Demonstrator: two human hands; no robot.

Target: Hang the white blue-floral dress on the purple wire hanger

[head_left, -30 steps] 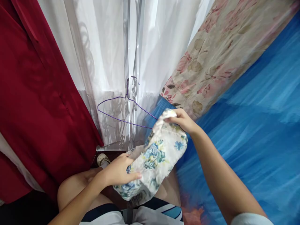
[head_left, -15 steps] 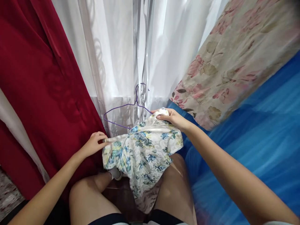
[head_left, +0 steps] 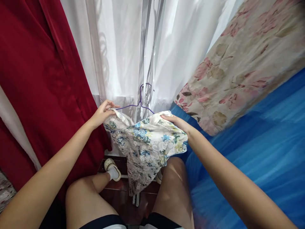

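A seated person holds a flowered shirt [head_left: 145, 143] up on a purple hanger [head_left: 140, 99], both arms stretched forward. The left hand [head_left: 103, 112] pinches the fabric at the shirt's left shoulder between thumb and fingers, close to that end of the hanger. The right hand [head_left: 178, 122] grips the opposite shoulder, thumb laid over the front, its other fingers hidden by the cloth. The shirt, white with blue blooms and green and yellow touches, droops between the knees, its lower end narrowing above a dark floor [head_left: 119, 197]. The hanger's hook rises above the neckline, against white ribbons [head_left: 145, 47] and a pale curtain [head_left: 119, 47]. Red cloth [head_left: 43, 89] drapes at left; pink-flowered fabric [head_left: 228, 73] and a blue cloth [head_left: 250, 159] fill the right. A cream clog [head_left: 110, 164] over a white sock [head_left: 113, 174] shows beyond the left knee.
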